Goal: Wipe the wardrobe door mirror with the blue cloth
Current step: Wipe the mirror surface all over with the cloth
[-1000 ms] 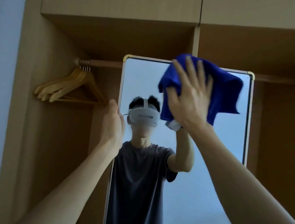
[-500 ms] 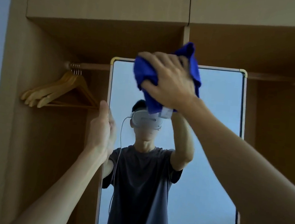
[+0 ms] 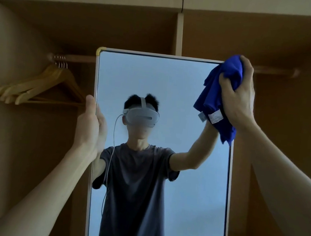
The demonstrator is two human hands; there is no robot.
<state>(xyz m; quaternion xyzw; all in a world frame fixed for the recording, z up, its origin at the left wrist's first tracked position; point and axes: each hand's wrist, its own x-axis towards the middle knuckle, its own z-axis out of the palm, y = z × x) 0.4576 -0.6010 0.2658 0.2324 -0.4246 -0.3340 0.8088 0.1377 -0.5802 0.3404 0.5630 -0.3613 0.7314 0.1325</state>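
Head view: the right hand [image 3: 236, 100] grips the bunched blue cloth [image 3: 219, 98] at the mirror's [image 3: 174, 85] top right corner, fingers curled round the wad. The cloth's lower part hangs down over the right edge of the glass, with a white label [image 3: 216, 116] showing. The left hand [image 3: 91, 128] holds the mirror's left frame edge about midway up the visible pane, thumb on the front side, fingers wrapped behind. The mirror stands upright before an open wardrobe [image 3: 292, 153]. Wooden hangers [image 3: 38, 87] hang from the rail [image 3: 76, 57] to the mirror's left.
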